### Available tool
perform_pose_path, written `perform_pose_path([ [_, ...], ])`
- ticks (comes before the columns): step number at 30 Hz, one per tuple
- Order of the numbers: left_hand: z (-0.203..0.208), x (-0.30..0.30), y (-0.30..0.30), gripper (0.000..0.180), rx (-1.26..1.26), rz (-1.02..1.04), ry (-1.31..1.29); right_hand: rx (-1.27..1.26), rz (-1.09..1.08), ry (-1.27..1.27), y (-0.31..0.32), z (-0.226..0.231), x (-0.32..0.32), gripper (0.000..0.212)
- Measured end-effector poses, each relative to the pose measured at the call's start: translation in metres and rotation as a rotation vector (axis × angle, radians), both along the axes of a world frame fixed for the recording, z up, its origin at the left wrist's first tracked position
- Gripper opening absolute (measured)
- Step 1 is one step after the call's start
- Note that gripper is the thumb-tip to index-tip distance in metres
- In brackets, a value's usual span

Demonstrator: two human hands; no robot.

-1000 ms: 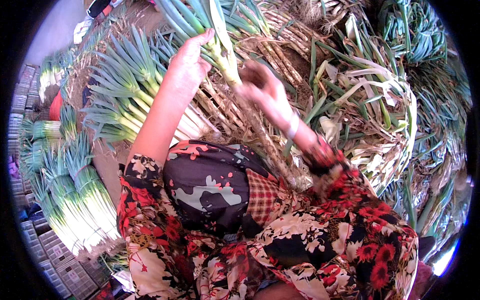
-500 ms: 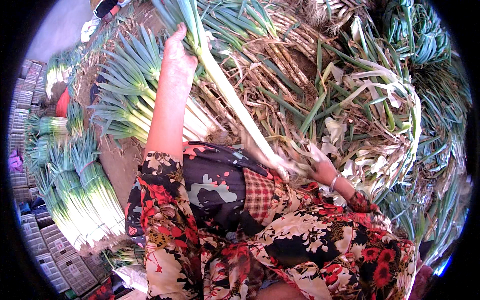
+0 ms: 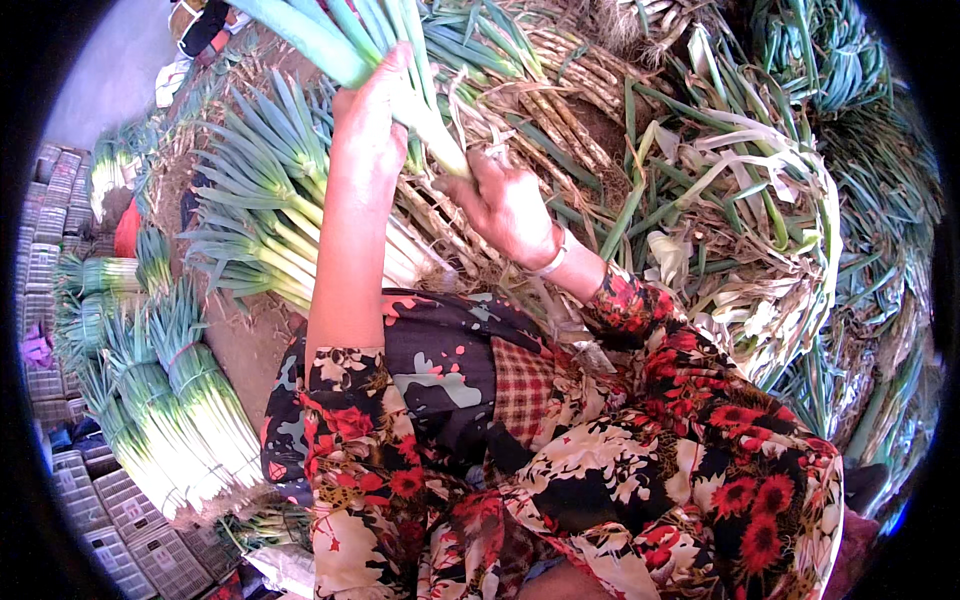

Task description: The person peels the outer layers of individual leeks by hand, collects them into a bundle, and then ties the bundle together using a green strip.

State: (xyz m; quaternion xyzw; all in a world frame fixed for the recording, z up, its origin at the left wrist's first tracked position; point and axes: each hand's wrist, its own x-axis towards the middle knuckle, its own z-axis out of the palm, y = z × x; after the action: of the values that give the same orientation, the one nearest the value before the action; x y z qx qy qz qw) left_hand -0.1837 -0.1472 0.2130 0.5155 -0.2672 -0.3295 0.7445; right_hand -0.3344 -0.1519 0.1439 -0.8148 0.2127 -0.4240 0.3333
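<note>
One long green-and-white leek (image 3: 432, 128) sits held in the bare left hand (image 3: 374, 112), and the bare right hand (image 3: 506, 208) has moved up to pinch it, so both work close.

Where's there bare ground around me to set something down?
The barest patch is the brown ground on your left, between the tied green-and-white bundles and the fan of loose stalks. It's crowded on your right, with heaped leaf peelings, and ahead, where brown stalks lie beyond your right hand.

Green-to-white leek (image 3: 430, 128), black shirt (image 3: 600, 480) with red-and-cream floral print, red-checked cloth (image 3: 520, 390), green-and-white bundles (image 3: 195, 425), grey crates (image 3: 165, 560)
</note>
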Motion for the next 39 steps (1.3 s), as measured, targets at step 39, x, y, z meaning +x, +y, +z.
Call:
perform_pose_path([
  [39, -0.001, 0.040, 0.024, 0.040, -0.197, -0.143, 0.135, -0.004, 0.220, 1.334, 0.025, -0.180, -0.173, 0.043],
])
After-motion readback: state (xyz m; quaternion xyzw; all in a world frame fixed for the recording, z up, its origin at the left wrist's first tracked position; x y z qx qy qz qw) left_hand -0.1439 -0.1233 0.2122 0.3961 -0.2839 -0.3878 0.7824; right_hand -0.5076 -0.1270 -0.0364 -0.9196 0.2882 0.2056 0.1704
